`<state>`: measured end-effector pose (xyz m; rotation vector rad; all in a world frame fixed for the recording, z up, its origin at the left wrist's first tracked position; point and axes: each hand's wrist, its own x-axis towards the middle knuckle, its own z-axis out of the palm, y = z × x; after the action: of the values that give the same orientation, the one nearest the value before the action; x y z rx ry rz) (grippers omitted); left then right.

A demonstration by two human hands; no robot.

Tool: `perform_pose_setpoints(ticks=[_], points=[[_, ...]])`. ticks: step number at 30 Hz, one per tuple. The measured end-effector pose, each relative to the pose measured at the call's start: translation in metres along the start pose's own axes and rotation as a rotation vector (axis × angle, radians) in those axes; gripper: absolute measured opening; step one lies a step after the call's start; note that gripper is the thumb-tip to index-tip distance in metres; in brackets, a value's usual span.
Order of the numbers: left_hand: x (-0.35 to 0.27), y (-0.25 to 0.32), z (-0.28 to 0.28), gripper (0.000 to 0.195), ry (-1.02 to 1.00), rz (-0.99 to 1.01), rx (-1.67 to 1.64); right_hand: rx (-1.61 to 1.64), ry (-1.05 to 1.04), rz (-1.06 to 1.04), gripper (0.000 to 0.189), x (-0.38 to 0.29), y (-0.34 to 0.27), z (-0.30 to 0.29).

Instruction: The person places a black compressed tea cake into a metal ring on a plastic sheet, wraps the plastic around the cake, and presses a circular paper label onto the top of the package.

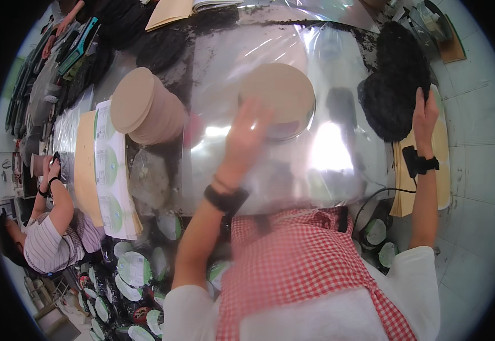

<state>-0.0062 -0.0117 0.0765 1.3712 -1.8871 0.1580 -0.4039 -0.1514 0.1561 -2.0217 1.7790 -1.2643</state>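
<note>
My left hand [251,123], blurred by motion, is over the near left part of a round cardboard disc [279,91]. The disc lies on clear plastic sheets [217,170] spread before me, with a shiny round rim showing under its edge. Whether my fingers grip the disc is unclear. My right hand [425,106] rests at the right edge of a dark, fuzzy, lobed mass [394,85], with its fingers on it. To the left leans a tall stack of round cardboard discs [132,100]. A crumpled clear plastic bag [149,177] lies below that stack.
Printed label sheets [111,170] lie to the left, and yellowish paper [403,192] on the right. Many black packages with round green-and-white labels [134,268] fill the lower left. A co-worker [55,230] handles something at the far left. A black cable [375,194] runs near my right wrist.
</note>
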Motion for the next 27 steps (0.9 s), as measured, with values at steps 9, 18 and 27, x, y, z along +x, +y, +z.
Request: perform_pose_setpoints(ticks=[9, 18, 27], points=[[-0.010, -0.008, 0.020, 0.031, -0.031, -0.165, 0.083, -0.012, -0.171, -0.731, 0.047, -0.072, -0.107, 0.110], [0.034, -0.042, 0.023, 0.118, -0.470, -0.180, -0.040, 0.021, -0.886, -0.637, 0.082, -0.047, -0.117, 0.167], [0.037, -0.053, 0.086, 0.143, -0.834, -0.146, 0.249, -0.500, -0.928, -0.592, 0.129, -0.073, -0.089, 0.248]])
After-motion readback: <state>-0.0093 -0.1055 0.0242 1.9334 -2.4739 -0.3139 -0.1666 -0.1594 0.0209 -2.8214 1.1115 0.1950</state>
